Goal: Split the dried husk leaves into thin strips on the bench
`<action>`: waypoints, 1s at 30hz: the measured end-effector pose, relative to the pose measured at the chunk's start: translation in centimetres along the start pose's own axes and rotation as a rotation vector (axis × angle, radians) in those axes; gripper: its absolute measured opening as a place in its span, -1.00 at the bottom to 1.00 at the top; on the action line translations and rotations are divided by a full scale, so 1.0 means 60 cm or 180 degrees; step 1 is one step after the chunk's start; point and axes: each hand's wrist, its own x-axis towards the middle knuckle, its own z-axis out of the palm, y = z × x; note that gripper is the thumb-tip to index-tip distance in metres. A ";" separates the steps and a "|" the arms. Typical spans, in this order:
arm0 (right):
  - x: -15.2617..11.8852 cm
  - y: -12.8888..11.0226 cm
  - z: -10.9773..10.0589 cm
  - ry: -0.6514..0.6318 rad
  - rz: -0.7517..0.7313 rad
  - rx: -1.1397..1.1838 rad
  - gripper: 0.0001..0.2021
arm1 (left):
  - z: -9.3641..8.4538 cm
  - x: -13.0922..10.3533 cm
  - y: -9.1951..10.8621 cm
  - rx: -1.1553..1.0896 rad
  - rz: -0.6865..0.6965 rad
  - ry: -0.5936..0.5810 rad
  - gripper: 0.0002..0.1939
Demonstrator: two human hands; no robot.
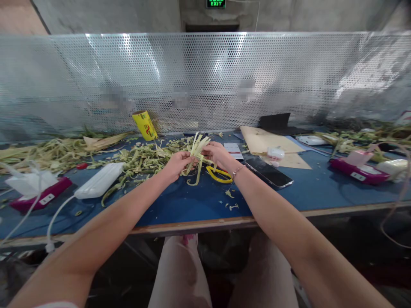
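Pale green-yellow plant strips (196, 149) fan upward between my two hands over the blue table. My left hand (180, 166) is closed around the strips from the left, thumb on top. From the right, my right hand (218, 153) pinches the same strips; its fingertips are partly hidden behind them. One strip curls down below the hands. Yellow-handled scissors (220, 174) lie just under my right hand, their blades out of sight. Behind my left hand spreads a heap of dried green plant pieces (141, 157).
A white power bank or adapter (100, 180) with a cable lies left. A yellow can (145, 125) leans near the perforated metal screen (205, 77). A black phone (269, 172), cardboard sheets (272, 143) and a magenta tissue box (359, 170) are right. Another magenta box (41, 194) stands left.
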 end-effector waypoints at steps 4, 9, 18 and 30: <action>-0.007 0.001 0.011 -0.0077 0.0114 -0.0081 -0.78 | -0.002 0.001 -0.004 0.0063 0.0063 -0.0174 -0.77; -0.003 0.007 0.014 -0.0144 -0.0233 -0.0069 -0.72 | -0.002 0.004 -0.010 0.0091 0.0131 -0.0278 -0.67; 0.002 0.013 0.012 -0.0148 -0.0385 -0.0129 -0.73 | 0.003 -0.001 -0.001 0.0015 0.0366 0.0064 -0.76; 0.006 0.013 0.011 -0.0122 -0.0571 -0.0234 -0.69 | 0.001 0.011 -0.006 -0.0065 0.0583 0.0703 -0.88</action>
